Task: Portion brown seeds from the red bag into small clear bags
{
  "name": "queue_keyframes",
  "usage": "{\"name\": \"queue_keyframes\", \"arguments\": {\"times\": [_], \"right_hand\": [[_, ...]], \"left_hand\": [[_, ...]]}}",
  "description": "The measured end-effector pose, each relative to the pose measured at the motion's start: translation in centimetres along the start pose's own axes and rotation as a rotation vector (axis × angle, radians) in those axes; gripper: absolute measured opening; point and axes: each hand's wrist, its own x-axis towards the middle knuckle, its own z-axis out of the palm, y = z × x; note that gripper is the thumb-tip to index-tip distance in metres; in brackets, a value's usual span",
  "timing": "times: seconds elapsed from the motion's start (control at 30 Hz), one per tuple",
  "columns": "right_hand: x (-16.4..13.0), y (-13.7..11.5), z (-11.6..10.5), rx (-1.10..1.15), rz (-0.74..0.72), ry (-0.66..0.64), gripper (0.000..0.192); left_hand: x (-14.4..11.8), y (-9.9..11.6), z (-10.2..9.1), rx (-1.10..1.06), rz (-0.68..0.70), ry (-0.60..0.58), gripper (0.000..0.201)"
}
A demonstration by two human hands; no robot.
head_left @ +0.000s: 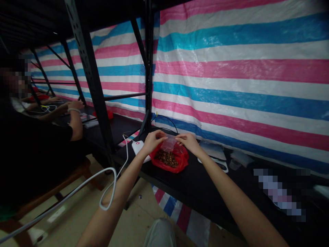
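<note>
A small clear plastic bag is stretched between my two hands, above a red plastic bag that lies open on the black table. Inside the red bag is a heap of small brown and golden pieces, too small to name. My left hand pinches the clear bag's left edge between thumb and fingers. On the opposite edge, the fingers of my right hand are closed in a pinch. Whether anything is in the clear bag cannot be made out.
A white power bank with a white cable is left of the red bag. To the right, a white tray and clear plastic bags lie on the black table. Black metal posts stand between me and a seated person.
</note>
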Motion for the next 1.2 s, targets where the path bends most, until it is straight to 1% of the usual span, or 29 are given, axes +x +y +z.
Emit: {"name": "queue_keyframes", "arguments": {"times": [0.1,0.17,0.23,0.3,0.37,0.43,0.47,0.5,0.53,0.57,0.63,0.7,0.73,0.8,0.83,0.87,0.9,0.93,1.0,1.1,1.2], "right_hand": [[-0.2,0.0,0.3,0.033,-0.032,0.016,0.020],[-0.4,0.0,0.4,0.033,-0.052,0.033,0.019],[-0.6,-0.1,0.5,0.023,-0.075,0.066,0.019],[-0.9,-0.2,0.5,0.007,-0.091,0.139,0.020],[-1.4,-0.3,0.0,-0.017,-0.090,0.198,0.021],[-2.1,-0.4,-1.2,-0.033,-0.097,0.198,0.025],[-2.7,-0.5,-2.3,-0.052,-0.110,0.196,0.027],[-3.5,-0.4,-3.7,-0.091,-0.122,0.216,0.030],[-4.6,-0.2,-5.5,-0.156,-0.123,0.266,0.031],[-6.1,0.2,-7.7,-0.250,-0.106,0.350,0.032],[-10.3,1.8,-12.7,-0.501,0.011,0.551,0.031],[-15.9,4.3,-18.1,-0.758,0.213,0.737,0.033],[-18.8,5.9,-20.6,-0.858,0.348,0.780,0.037],[-24.4,9.0,-24.6,-0.983,0.687,0.805,0.054],[-26.7,10.5,-26.1,-1.004,0.856,0.793,0.065],[-28.6,11.8,-27.2,-0.993,0.990,0.758,0.075],[-30.0,12.8,-27.9,-0.952,1.069,0.707,0.083],[-31.0,13.7,-28.3,-0.918,1.090,0.658,0.086],[-31.8,14.8,-28.4,-0.886,1.075,0.609,0.087],[-31.2,15.4,-28.0,-0.921,1.027,0.625,0.080],[-30.3,15.3,-27.6,-0.932,1.030,0.661,0.067]], "left_hand": [[-0.1,-0.4,0.2,-0.039,0.001,-0.107,0.042],[-0.2,-0.5,0.4,-0.027,0.000,-0.194,0.039],[-0.3,-0.6,0.6,-0.019,0.000,-0.246,0.032],[-0.3,-0.5,0.8,-0.028,-0.020,-0.240,0.027],[-0.3,-0.1,1.0,-0.062,-0.052,-0.201,0.025],[-0.1,0.5,1.3,-0.106,-0.066,-0.174,0.025],[0.0,0.9,1.5,-0.123,-0.069,-0.175,0.025],[0.2,1.3,1.8,-0.145,-0.076,-0.174,0.026],[0.3,1.9,2.1,-0.174,-0.084,-0.172,0.027],[0.3,2.5,2.5,-0.210,-0.095,-0.168,0.028],[0.3,3.9,3.5,-0.304,-0.127,-0.163,0.031],[0.2,5.4,4.9,-0.403,-0.164,-0.176,0.034],[0.2,6.0,5.7,-0.447,-0.180,-0.192,0.036],[0.3,7.2,7.7,-0.517,-0.197,-0.229,0.037],[0.4,7.6,8.8,-0.546,-0.195,-0.246,0.037],[0.6,8.0,10.1,-0.575,-0.190,-0.263,0.038],[0.7,8.2,11.4,-0.602,-0.186,-0.279,0.039],[0.9,8.3,12.7,-0.628,-0.184,-0.297,0.040],[1.3,8.3,15.4,-0.669,-0.183,-0.336,0.043],[1.4,7.8,18.8,-0.696,-0.194,-0.370,0.045],[1.3,7.1,21.0,-0.704,-0.225,-0.358,0.048]]}}
